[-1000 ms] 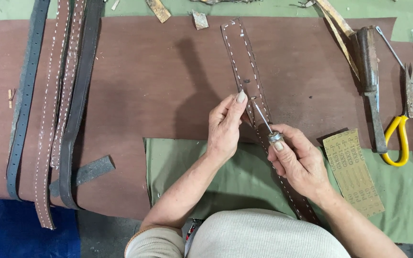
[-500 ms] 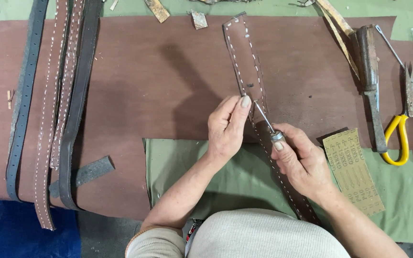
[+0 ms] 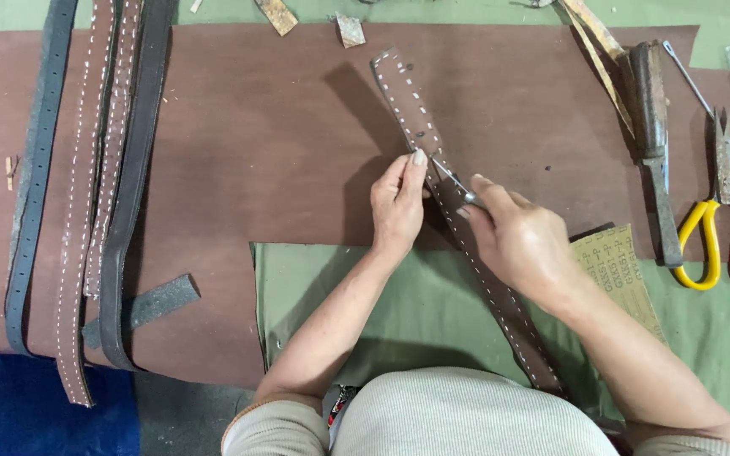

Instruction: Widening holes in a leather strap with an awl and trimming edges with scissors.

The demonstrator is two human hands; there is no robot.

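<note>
The stitched leather strap (image 3: 458, 228) is best pinned just beside the left hand (image 3: 399, 203) fingertips while the awl (image 3: 454, 180), gripped in the closed right hand (image 3: 521, 241), is driven squarely through 1 hole.

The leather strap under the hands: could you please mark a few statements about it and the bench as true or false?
1. The right hand holds a thin metal tool against the leather strap. True.
2. The left hand is off the strap. False: its fingers press on it.
3. The scissors lie left of the hands. False: they lie on the right.
4. Several belts lie at the left. True.
</note>
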